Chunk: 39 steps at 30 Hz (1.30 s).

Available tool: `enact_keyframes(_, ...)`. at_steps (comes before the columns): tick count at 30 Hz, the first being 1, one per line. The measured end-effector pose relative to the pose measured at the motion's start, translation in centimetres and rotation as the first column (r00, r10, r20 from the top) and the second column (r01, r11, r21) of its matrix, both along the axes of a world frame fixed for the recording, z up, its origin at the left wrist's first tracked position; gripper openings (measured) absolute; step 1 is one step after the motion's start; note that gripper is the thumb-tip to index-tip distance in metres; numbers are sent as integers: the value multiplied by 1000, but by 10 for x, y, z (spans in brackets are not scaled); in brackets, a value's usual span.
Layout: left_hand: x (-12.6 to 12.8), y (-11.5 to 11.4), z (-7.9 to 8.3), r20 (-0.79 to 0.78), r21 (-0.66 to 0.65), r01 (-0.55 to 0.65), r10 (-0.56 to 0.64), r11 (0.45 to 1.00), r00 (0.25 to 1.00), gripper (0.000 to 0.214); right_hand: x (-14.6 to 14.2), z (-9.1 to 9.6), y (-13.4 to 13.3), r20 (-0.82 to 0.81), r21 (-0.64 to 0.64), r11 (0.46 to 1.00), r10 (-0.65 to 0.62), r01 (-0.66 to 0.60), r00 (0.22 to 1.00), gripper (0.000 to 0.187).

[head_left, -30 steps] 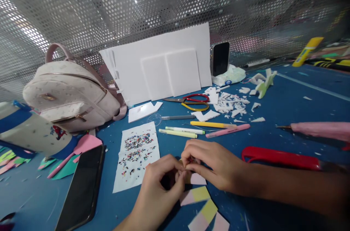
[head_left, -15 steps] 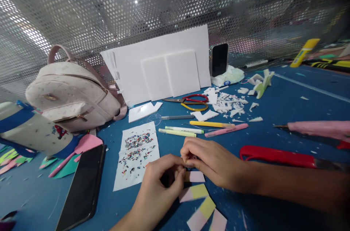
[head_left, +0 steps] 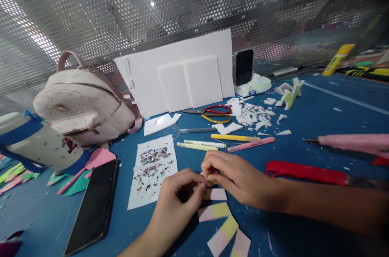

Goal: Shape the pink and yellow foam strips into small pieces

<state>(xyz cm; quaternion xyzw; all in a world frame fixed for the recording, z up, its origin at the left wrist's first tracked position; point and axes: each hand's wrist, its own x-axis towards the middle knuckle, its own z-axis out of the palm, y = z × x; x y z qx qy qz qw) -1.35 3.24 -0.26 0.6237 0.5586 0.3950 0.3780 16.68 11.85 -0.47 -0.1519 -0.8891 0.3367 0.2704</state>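
Pinching something hidden, apparently unfinished, with both left hand and right hand, seemingly midway, near pink-and-yellow strips already coloured and laid out.

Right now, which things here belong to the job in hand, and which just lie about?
Likely in the work:
pink and yellow strips, by the right hand
paper with shiny bits, by the left hand

Likely lying about:
backpack
phone lying flat
yellow tube

Your view is rather dim: white spots glare on the perforated panel, soft shadow darkens the counter below your right forearm, and the upper right corner sinks into black.
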Motion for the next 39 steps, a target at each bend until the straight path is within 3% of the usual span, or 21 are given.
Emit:
enact_keyframes(10, -1, 2, 1, 201, -124, -39, 64, 991, 977, 21, 1, 0, 1, -128, -68, 996, -70, 61, 989, 7)
enact_keyframes(17, 1, 2, 0, 213, -151, -50, 82, 987, 974, 22, 1, -3, 0, -149, -28, 999, 37, -42, 988, 9)
enact_keyframes(39, 0, 2, -3, 241, -110, -37, 62, 993, 968, 18, 3, -2, -4, 25, 84, 996, -9, 6, 1000, 9)
